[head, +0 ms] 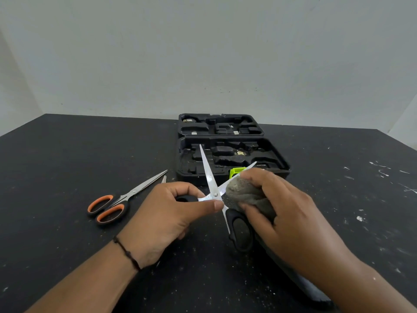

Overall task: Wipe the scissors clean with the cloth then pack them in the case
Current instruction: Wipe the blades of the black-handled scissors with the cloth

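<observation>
Partly hidden: black-handled scissors point(212, 188) under cloth point(248, 195), right hand point(282, 211) gripping.

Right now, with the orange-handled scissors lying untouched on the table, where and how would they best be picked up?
By the orange-handled scissors' handle loops, coming from the near left. They lie flat on the table with blades almost shut, tips pointing away toward the case, so the loops face the person. The left hand is nearer, though it grips the black-handled scissors.
</observation>
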`<state>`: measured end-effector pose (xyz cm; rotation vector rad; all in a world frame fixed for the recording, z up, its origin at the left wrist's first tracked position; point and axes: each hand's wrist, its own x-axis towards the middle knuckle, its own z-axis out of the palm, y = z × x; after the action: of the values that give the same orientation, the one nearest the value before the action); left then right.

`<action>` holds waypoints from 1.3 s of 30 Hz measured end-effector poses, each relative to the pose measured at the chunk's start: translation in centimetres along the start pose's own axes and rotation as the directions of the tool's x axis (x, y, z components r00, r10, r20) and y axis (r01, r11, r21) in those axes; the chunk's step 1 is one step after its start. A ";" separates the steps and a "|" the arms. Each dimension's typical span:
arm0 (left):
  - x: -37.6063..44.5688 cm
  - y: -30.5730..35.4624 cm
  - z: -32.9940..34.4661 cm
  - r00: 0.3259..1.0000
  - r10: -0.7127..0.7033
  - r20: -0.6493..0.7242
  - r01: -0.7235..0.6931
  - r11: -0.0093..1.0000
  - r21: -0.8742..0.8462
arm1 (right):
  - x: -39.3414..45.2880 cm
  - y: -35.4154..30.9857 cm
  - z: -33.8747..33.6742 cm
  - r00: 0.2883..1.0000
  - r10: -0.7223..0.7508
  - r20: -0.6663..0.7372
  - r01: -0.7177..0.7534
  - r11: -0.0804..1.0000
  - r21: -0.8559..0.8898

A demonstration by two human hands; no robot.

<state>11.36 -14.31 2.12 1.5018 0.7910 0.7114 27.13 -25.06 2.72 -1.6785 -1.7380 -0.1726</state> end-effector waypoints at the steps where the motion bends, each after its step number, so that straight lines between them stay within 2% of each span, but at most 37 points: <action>1: 0.0 0.0 0.0 1.000 0.007 0.002 -0.007 1.000 -0.005 | 0.0 -0.1 0.2 0.999 -0.038 -0.037 0.037 0.999 -0.020; 4: -0.1 0.1 -0.1 0.999 0.037 0.006 -0.037 0.999 0.027 | -0.3 0.0 0.9 0.987 -0.112 -0.113 0.106 0.993 -0.054; 7: -0.1 -0.1 0.1 0.997 0.077 -0.011 -0.076 0.993 0.094 | -0.6 0.1 1.0 0.990 -0.083 -0.114 0.078 0.996 -0.051; 12: -0.2 -0.4 0.4 0.994 0.110 -0.026 -0.105 0.983 0.149 | -0.7 -0.4 1.2 0.991 -0.094 -0.096 0.080 0.987 -0.140; 18: -0.1 -1.0 0.9 0.983 0.167 -0.070 -0.148 0.963 0.224 | -0.7 -0.7 1.6 0.993 -0.041 -0.115 0.008 0.961 -0.278; 24: -0.2 -1.2 1.1 0.983 0.168 -0.078 -0.141 0.953 0.266 | -1.1 -0.9 1.6 0.996 -0.055 -0.077 0.033 0.964 -0.263; 28: -0.2 -1.3 1.3 0.984 0.157 -0.082 -0.128 0.949 0.287 | -1.1 -0.7 1.4 0.994 0.033 -0.107 -0.064 0.949 -0.309; 32: -0.2 -1.3 1.2 0.982 0.172 -0.075 -0.142 0.942 0.304 | -1.2 -0.7 1.5 0.996 -0.080 -0.035 0.067 0.954 -0.291; 36: -0.3 -1.2 1.5 0.981 0.177 -0.073 -0.147 0.941 0.306 | -1.1 -0.2 1.5 0.994 0.037 -0.099 -0.068 0.944 -0.322; 39: -0.1 -1.2 1.4 0.981 0.184 -0.068 -0.158 0.946 0.282 | -1.3 -0.3 1.7 0.994 -0.054 -0.097 0.025 0.960 -0.278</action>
<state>12.36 -15.17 0.80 1.8161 0.8645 0.8320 26.12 -25.24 0.83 -1.7954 -1.7313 -0.5341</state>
